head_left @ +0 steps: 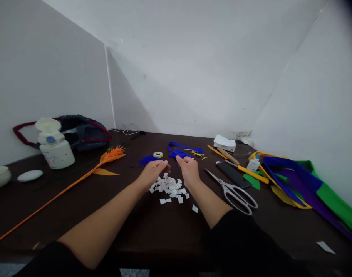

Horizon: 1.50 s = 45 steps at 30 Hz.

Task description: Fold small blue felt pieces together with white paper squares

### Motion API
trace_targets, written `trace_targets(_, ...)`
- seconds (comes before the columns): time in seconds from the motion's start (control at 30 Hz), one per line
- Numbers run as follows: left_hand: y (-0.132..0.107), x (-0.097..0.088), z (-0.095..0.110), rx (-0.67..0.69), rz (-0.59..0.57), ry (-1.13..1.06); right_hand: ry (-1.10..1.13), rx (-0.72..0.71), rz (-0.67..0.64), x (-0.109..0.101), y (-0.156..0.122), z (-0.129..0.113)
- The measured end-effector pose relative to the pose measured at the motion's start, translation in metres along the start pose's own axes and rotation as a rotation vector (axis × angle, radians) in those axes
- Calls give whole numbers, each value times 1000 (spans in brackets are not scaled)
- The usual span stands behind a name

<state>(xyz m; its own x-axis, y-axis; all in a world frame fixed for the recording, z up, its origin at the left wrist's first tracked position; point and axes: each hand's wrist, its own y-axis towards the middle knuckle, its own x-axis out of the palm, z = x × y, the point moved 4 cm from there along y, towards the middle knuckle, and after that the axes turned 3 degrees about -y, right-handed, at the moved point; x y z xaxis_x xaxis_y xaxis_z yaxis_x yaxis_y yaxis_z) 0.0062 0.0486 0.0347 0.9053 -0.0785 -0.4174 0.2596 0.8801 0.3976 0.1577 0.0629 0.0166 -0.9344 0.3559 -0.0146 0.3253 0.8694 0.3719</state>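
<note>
My left hand (153, 172) and my right hand (188, 169) rest close together on the dark table (106, 207), both with fingers curled. A pile of several small white paper bits (169, 187) lies just below and between them. Blue paper pieces (181, 151) lie just beyond the fingertips, with a small round tape roll (158, 154) beside them. Whether either hand pinches something small cannot be told; the fingertips hide it.
Silver scissors (235, 190) lie right of my right hand. Farther right are a yellow-handled tool (248, 172), a glue bottle (253, 164) and coloured paper sheets (305, 184). An orange paper flower on a long stem (77, 181), a white bottle (55, 148) and a bag (80, 132) are at the left.
</note>
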Motion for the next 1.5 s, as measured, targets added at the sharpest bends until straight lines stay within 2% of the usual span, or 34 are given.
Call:
trace_targets(0.1,1,12,-9,-155,-96,-264,-45,-84,-23,3,-5,-7)
trace_targets(0.23,-3,18,-6,-156,-141,-319,-91,-102,-51,7,-9,-11)
trace_targets(0.37,-5,16,0,-97,-129,-219,-98,-90,-45,9,-11,-9)
trace_targets(0.57,-3,11,2,-51,8,54,-29,-41,-15,11,-13,-7)
trace_targets(0.77,-6,9,16,149,86,404,79,22,-52,14,-15,-6)
trace_targets(0.9,-9,8,20,197,134,532,142,42,-83,16,-15,-5)
trace_targets(1.07,-9,8,20,197,168,560,168,40,-107,18,-16,-2)
trace_targets(1.2,-7,7,17,167,150,505,138,12,-134,17,-14,-2)
trace_targets(1.37,-3,1,5,29,106,334,106,-27,-270,9,-4,-10)
trace_targets(1.5,-2,-2,2,12,103,312,153,-94,-415,4,-2,-19)
